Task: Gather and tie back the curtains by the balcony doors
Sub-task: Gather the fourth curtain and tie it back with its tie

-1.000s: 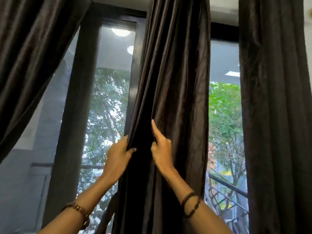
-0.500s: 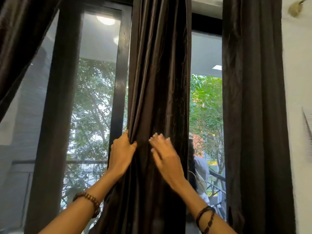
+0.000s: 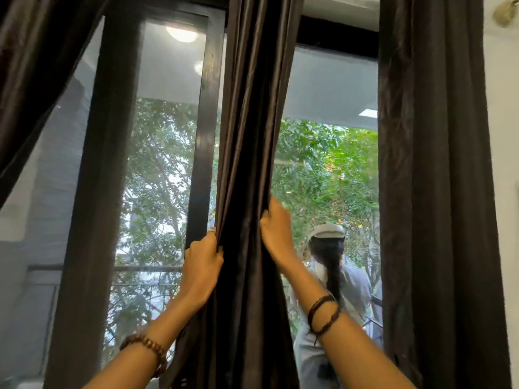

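Now I have both hands on the middle curtain (image 3: 250,164), which hangs bunched between the two glass doors. My left hand (image 3: 200,265) curls its fingers round the curtain's left edge; my right hand (image 3: 276,234) wraps the right edge, fingers hidden behind the folds.

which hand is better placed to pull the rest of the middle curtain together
Probably the right hand: it sits on the middle curtain at its right edge, fingers curled round it, free to sweep it leftward. The left hand already grips the gathered left edge and can anchor it.
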